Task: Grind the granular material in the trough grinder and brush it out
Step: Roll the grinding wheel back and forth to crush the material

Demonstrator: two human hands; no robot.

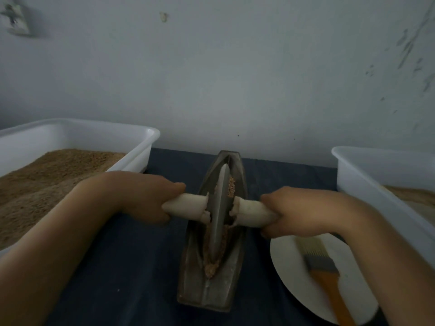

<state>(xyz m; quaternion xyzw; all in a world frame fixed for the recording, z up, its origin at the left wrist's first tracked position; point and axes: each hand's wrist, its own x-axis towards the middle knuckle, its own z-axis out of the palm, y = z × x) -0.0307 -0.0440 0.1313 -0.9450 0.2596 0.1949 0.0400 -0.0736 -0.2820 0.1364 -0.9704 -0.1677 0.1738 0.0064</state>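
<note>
A dark metal trough grinder point(207, 288) lies lengthwise on the table in front of me. Its metal grinding wheel point(219, 215) stands upright in the groove, with tan granular material point(213, 267) packed along the groove on both sides of it. A pale wooden axle point(188, 205) runs through the wheel. My left hand point(150, 196) grips the left end of the axle. My right hand point(292, 210) grips its right end. A brush point(320, 267) with an orange handle and pale bristles lies on a white plate point(289, 274) at the right, partly under my right forearm.
A white tub point(113, 135) at the left holds a bed of brown granules. Another white tub point(367, 175) stands at the right with some tan material inside. A dark blue cloth point(131, 267) covers the table. A grey wall rises close behind the grinder.
</note>
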